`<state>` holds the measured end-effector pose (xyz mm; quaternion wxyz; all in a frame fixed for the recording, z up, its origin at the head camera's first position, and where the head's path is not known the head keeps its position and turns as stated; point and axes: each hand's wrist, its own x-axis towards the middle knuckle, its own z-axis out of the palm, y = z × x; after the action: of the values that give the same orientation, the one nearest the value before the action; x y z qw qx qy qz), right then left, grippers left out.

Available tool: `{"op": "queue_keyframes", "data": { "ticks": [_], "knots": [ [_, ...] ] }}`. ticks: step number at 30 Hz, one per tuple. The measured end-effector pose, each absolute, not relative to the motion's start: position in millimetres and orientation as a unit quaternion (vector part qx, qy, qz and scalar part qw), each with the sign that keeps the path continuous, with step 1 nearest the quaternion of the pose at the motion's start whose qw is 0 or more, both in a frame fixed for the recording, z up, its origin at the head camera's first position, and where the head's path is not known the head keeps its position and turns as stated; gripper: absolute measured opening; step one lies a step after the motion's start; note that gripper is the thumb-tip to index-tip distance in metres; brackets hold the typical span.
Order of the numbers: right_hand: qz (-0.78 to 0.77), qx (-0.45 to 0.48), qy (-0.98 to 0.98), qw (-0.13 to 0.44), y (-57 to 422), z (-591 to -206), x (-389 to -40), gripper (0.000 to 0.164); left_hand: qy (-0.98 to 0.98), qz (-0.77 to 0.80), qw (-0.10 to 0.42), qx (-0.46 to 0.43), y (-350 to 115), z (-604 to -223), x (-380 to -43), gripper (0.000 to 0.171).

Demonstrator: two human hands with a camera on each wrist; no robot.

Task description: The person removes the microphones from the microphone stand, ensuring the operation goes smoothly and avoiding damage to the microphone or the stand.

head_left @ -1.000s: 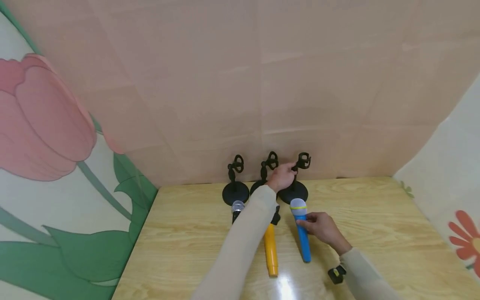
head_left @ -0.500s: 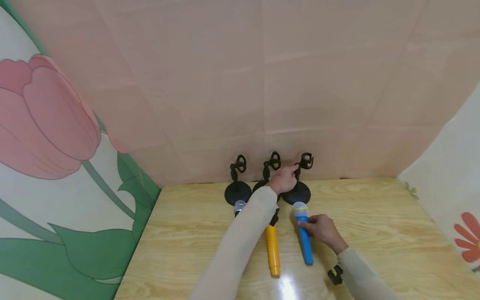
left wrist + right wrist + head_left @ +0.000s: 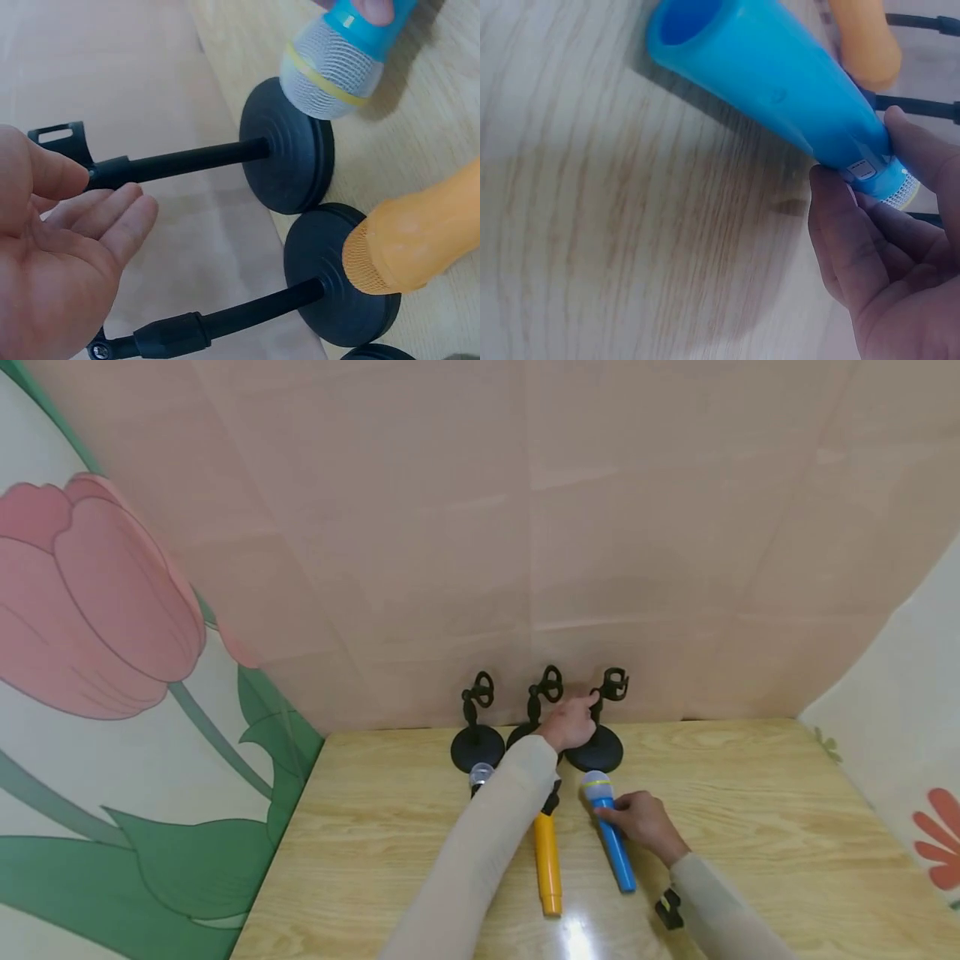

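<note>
My left hand (image 3: 567,723) reaches to the rightmost black microphone stand (image 3: 595,748). In the left wrist view its thumb and index finger pinch the joint just below the stand's open clip (image 3: 64,139), with the other fingers extended. My right hand (image 3: 649,823) pinches a blue microphone (image 3: 617,856) below its grey, yellow-banded head. The right wrist view shows the hollow lower end of the blue microphone (image 3: 772,82) tilted over the wood. In the left wrist view its head overlaps the base (image 3: 289,150) of the gripped stand.
Two more black stands, a left one (image 3: 477,748) and a middle one (image 3: 534,710), stand along the back wall (image 3: 420,568). A yellow microphone (image 3: 548,868) lies before them. A silver-headed microphone (image 3: 481,773) is mostly hidden by my left sleeve (image 3: 480,852).
The blue microphone has swung slightly, its head shifting left and its lower end right. My left hand stays at the stand's joint; the whole view has drifted a little.
</note>
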<state>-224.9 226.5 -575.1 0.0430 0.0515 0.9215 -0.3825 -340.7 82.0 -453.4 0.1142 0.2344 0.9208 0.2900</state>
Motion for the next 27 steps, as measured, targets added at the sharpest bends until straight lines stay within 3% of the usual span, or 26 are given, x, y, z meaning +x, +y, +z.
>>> {"op": "queue_keyframes", "data": {
  "ticks": [11,27],
  "knots": [
    [-0.366,0.046,0.928,0.05,227,-580,-226,0.034,0.927,0.246,0.128,0.254,82,-450,-339,0.057],
    [-0.371,0.049,0.925,0.066,237,-571,-223,0.047,0.893,0.308,0.16,0.287,61,-460,-331,0.053]
  ]
}}
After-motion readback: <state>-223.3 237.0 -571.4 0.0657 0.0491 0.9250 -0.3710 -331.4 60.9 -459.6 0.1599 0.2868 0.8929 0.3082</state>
